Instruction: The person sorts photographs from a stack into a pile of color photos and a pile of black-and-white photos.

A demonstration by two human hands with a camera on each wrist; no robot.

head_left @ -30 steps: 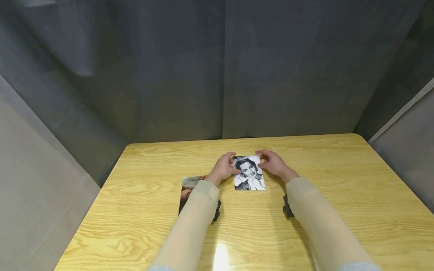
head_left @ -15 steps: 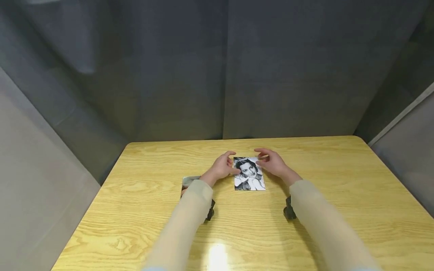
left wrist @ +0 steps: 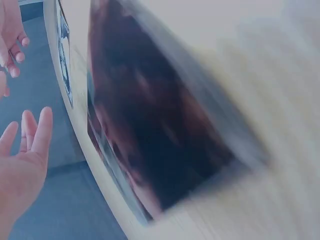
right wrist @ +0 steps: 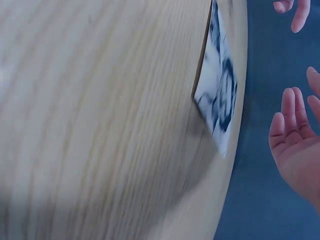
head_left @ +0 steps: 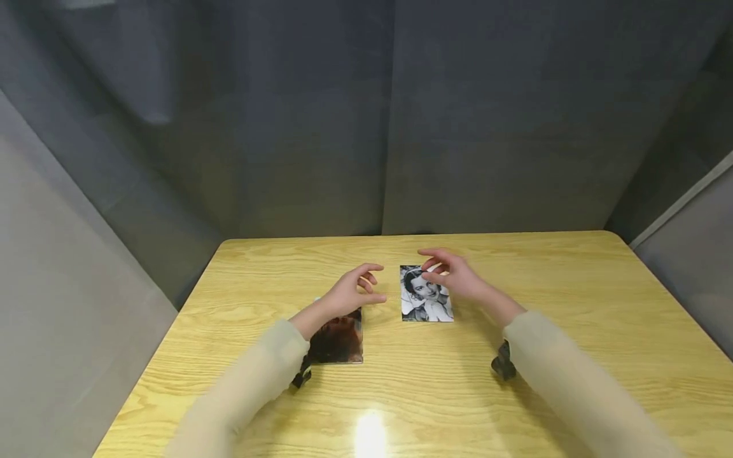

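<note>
I see both hands up over the wood tabletop [head_left: 572,286], holding nothing. My left hand [head_left: 349,294] hangs just above the far edge of the dark color photo [head_left: 338,342], w/ fingers [head_left: 366,270] loose and a bit bent, thumb sticking out to the right. I can't tell if it touches the photo. In the left wrist view the same hand [left wrist: 22,160] shows flat, fingers straight and close together, w/ the dark photo [left wrist: 150,125] lying flat on the wood, blurry.

My right hand [head_left: 455,275] is over the top right corner of the black & white photo [head_left: 425,299], fingers [head_left: 432,262] soft and curled a little, not pinching. In the right wrist view the hand [right wrist: 297,145] is open, palm showing, off the b&w photo [right wrist: 220,95].

The b&w photo lies flat near the middle of the tabletop. The dark photo lies to its left and closer to me. They are near each other but not touching.
</note>
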